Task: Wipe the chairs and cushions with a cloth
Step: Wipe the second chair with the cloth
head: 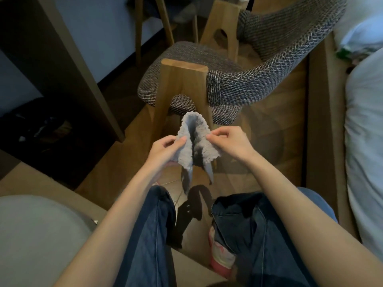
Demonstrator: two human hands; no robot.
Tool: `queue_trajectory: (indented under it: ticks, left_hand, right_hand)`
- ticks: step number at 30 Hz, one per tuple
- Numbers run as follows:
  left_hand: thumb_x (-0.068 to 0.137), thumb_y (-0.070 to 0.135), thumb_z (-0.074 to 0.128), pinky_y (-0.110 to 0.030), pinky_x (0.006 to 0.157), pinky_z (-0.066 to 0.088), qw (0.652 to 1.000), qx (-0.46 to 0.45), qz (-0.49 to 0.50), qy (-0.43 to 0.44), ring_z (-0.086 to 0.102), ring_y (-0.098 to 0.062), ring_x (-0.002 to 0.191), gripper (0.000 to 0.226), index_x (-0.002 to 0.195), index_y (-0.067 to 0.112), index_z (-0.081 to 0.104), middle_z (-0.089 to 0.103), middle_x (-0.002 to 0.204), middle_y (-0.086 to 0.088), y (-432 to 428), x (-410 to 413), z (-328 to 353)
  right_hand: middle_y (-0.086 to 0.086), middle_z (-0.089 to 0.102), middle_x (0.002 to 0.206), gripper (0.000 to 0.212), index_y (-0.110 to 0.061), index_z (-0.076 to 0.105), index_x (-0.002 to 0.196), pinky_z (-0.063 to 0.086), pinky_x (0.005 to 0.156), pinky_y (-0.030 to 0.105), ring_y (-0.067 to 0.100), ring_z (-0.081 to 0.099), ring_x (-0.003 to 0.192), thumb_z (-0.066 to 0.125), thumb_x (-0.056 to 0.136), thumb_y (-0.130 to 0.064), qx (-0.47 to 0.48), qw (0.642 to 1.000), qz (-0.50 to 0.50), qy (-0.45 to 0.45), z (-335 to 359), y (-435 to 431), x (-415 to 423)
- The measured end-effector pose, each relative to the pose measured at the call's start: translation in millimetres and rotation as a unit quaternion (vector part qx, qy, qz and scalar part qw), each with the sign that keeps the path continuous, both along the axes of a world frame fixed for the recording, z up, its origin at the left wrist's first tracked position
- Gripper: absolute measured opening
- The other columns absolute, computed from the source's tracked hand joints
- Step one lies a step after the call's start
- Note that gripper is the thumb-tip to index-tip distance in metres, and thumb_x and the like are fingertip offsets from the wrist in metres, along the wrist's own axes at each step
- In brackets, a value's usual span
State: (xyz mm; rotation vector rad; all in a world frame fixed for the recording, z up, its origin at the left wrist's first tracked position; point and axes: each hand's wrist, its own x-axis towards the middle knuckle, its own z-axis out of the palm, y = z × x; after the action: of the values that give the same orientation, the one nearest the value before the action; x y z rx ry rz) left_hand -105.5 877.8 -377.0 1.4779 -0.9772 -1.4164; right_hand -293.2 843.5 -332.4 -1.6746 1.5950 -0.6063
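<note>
Both hands are up in front of me on the head view, sharing one grey, fluffy cloth point(196, 146). My left hand point(165, 151) has its fingers point(180, 141) curled round the cloth's left edge, thumb on top. My right hand point(230, 141) pinches the right edge between thumb and forefinger, the other fingers loosely curled. Between the two sets of fingertips the cloth folds into a deep trough. Its top rises just beyond them and two tails hang below, toward my knees. Just past the fingertips stands the chair point(184, 79), its wooden post nearest. The cloth overlaps that post in view, but I cannot tell whether they touch. The tweed seat cushion point(186, 52) lies farther beyond the fingers, and the tweed backrest pad point(269, 65) curves away to the right of the right-hand fingers. Below my wrists are blue jeans point(149, 235) and a pink-and-white shoe point(221, 257). Its markings are too blurred to read.
</note>
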Motion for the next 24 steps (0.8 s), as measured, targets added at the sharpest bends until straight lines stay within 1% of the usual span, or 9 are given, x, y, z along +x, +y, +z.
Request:
queue_trajectory:
  ticks: [3, 5, 8, 11, 13, 17, 20, 23, 24]
  left_hand:
    - [0.088, 0.034, 0.065, -0.028, 0.073, 0.056, 1.0, 0.002, 0.013, 0.029, 0.068, -0.012, 0.089, 0.011, 0.089, 0.027, 0.073, 0.071, 0.098, -0.003, 1, -9, -8]
    - [0.089, 0.03, 0.064, -0.028, 0.074, 0.057, 0.999, 0.003, 0.022, 0.045, 0.068, -0.012, 0.093, 0.013, 0.09, 0.023, 0.074, 0.072, 0.097, 0.0, 2, -12, -12]
    - [0.091, 0.026, 0.062, -0.024, 0.07, 0.057, 0.996, 0.013, 0.026, 0.083, 0.069, -0.01, 0.093, 0.024, 0.109, 0.013, 0.071, 0.074, 0.098, 0.002, 4, -15, -13]
    - [0.092, 0.018, 0.06, -0.022, 0.066, 0.056, 0.994, 0.005, 0.006, 0.113, 0.071, -0.015, 0.09, 0.025, 0.114, 0.01, 0.068, 0.075, 0.096, -0.002, 7, -14, -11]
    - [0.092, 0.015, 0.059, -0.022, 0.067, 0.057, 0.992, 0.004, 0.017, 0.127, 0.071, -0.016, 0.089, 0.026, 0.116, 0.007, 0.065, 0.075, 0.094, -0.003, 9, -13, -11]
    - [0.098, 0.018, 0.049, -0.024, 0.082, 0.056, 0.991, 0.006, 0.002, 0.13, 0.069, -0.015, 0.099, 0.026, 0.12, 0.012, 0.062, 0.073, 0.103, 0.0, 13, -8, -15]
    - [0.099, 0.021, 0.047, -0.029, 0.095, 0.05, 0.995, -0.011, -0.043, 0.094, 0.064, -0.012, 0.109, 0.026, 0.119, 0.018, 0.064, 0.071, 0.111, 0.003, 15, -6, -17]
    - [0.095, 0.02, 0.056, -0.027, 0.094, 0.05, 0.998, -0.044, -0.017, 0.052, 0.062, -0.014, 0.111, 0.023, 0.116, 0.023, 0.064, 0.071, 0.108, 0.005, 16, -5, -20]
    - [0.091, 0.022, 0.062, -0.027, 0.095, 0.049, 0.999, -0.049, 0.002, 0.024, 0.058, -0.016, 0.115, 0.028, 0.119, 0.027, 0.06, 0.066, 0.114, 0.006, 14, -4, -21]
  right_hand:
    - [-0.009, 0.067, 0.074, 0.005, -0.021, 0.073, 0.085, 0.051, 0.078, 0.028, 0.005, 0.06, 0.072, 0.07, 0.086, -0.025, 0.035, 0.997, -0.002, -0.068, -9, 0, 10]
    - [-0.008, 0.068, 0.076, 0.009, -0.017, 0.075, 0.09, 0.049, 0.071, 0.024, 0.002, 0.059, 0.07, 0.07, 0.086, -0.023, 0.043, 0.994, -0.002, -0.099, -13, 0, 12]
    - [-0.007, 0.071, 0.082, 0.013, -0.016, 0.076, 0.097, 0.045, 0.064, 0.015, -0.005, 0.059, 0.067, 0.069, 0.087, -0.021, 0.048, 0.991, 0.002, -0.123, -17, 0, 14]
    - [0.002, 0.072, 0.101, 0.023, -0.011, 0.071, 0.11, 0.053, 0.08, 0.023, 0.004, 0.066, 0.088, 0.066, 0.089, -0.012, 0.069, 0.99, 0.035, -0.121, -14, 1, 13]
    - [0.004, 0.07, 0.111, 0.034, -0.009, 0.066, 0.12, 0.052, 0.09, 0.025, 0.011, 0.065, 0.102, 0.066, 0.086, -0.005, 0.085, 0.985, 0.083, -0.129, -10, 3, 13]
    - [-0.001, 0.069, 0.114, 0.057, -0.014, 0.061, 0.127, 0.05, 0.092, 0.021, 0.007, 0.064, 0.103, 0.079, 0.074, -0.01, 0.069, 0.979, 0.179, -0.071, -8, 10, 12]
    - [-0.002, 0.071, 0.106, 0.036, -0.017, 0.069, 0.115, 0.051, 0.086, 0.021, 0.002, 0.064, 0.094, 0.074, 0.08, -0.009, -0.016, 0.987, 0.16, -0.023, -9, 10, 7]
    - [-0.003, 0.072, 0.097, 0.025, -0.017, 0.07, 0.104, 0.053, 0.081, 0.022, -0.001, 0.064, 0.084, 0.066, 0.085, -0.001, -0.029, 0.989, 0.133, -0.062, -4, 5, 0]
    - [-0.002, 0.073, 0.095, 0.026, -0.017, 0.068, 0.104, 0.053, 0.078, 0.021, 0.001, 0.066, 0.084, 0.064, 0.086, 0.002, -0.013, 0.986, 0.135, -0.092, -1, 3, -2]
